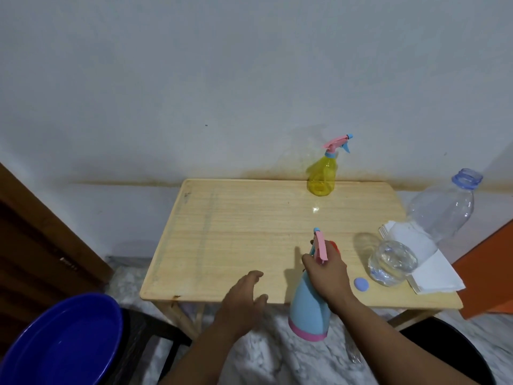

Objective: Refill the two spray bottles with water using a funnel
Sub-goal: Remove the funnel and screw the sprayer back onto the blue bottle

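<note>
My right hand [327,270] grips the neck of a light blue spray bottle [308,309] with a pink base and pink trigger head, held in the air in front of the wooden table's [222,240] near edge. My left hand [244,295] hovers open just left of it, fingers spread. A yellow spray bottle [322,176] with a pink and blue head stands at the table's far edge. A clear water bottle [422,232], uncapped, stands at the right; its blue cap [361,283] lies beside it. Something red [334,245] shows behind my right hand, mostly hidden.
White paper napkins [433,270] lie under and beside the water bottle at the table's right corner. A blue basin [63,340] holding water sits low at the left on a dark stool. An orange surface [488,273] stands at the right, a brown wooden door [33,240] at the left.
</note>
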